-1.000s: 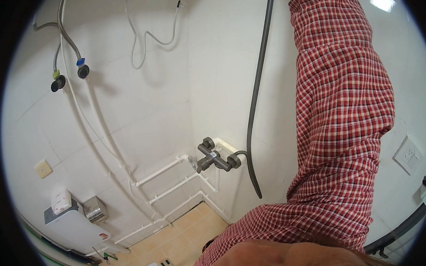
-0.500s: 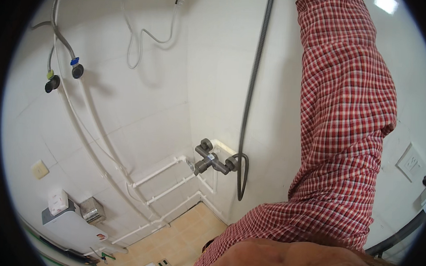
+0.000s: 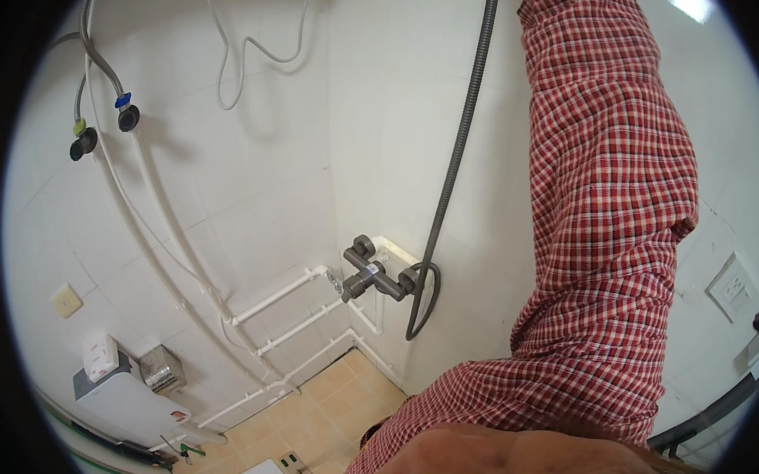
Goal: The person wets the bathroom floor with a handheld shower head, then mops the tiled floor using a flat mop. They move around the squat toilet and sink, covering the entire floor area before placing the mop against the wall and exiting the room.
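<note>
My right arm, in a red and white checked sleeve (image 3: 608, 247), reaches from the lower edge up past the top of the picture. Its hand is out of view. A grey ribbed shower hose (image 3: 455, 156) hangs down the white wall just left of the sleeve. It loops at the bottom into a grey mixer valve (image 3: 374, 275) on the wall corner. A bare patch of skin (image 3: 522, 463) lies along the lower edge; I cannot tell which part it is. My left hand is not visible.
White pipes (image 3: 279, 296) run from the valve down the tiled wall. Two pale hoses with dark capped ends (image 3: 126, 116) hang at upper left. A white box unit (image 3: 122, 399) sits low left above tan floor tiles (image 3: 321, 404). A wall socket (image 3: 733, 286) is at right.
The lower loop of the grey hose has swung left, closer to the mixer valve. The raised sleeve has stayed in about the same place.
</note>
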The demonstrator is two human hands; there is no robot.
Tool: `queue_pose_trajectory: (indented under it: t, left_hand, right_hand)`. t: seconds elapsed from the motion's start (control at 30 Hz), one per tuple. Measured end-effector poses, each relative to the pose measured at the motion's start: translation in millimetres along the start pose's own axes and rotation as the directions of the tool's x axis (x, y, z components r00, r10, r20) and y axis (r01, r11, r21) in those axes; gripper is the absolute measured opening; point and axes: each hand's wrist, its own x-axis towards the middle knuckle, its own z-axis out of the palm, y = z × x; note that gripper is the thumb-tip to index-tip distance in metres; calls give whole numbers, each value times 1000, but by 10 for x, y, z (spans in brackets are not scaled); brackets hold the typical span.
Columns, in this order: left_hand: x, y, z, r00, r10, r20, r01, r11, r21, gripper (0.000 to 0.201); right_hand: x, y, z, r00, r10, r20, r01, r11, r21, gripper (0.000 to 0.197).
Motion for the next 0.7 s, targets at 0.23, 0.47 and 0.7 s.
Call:
queue_pose_trajectory:
  t: [0.23, 0.47, 0.7]
  left_hand:
    - [62, -24, -27, 1000, 21, -13, -21, 1000, 7, 15]
    - [-111, -115, -152, 999, 39, -33, -39, 999, -7, 17]
    - [-258, -358, -848, 996, 68, -66, -70, 997, -42, 20]
  right_hand:
    - [-224, 325, 36, 995, 87, 43, -90, 993, 78, 30]
    - [-293, 464, 77, 954, 257, 157, -300, 845, 443, 37]
    - [-667, 63, 10, 967, 171, -190, -159, 984, 77, 43]
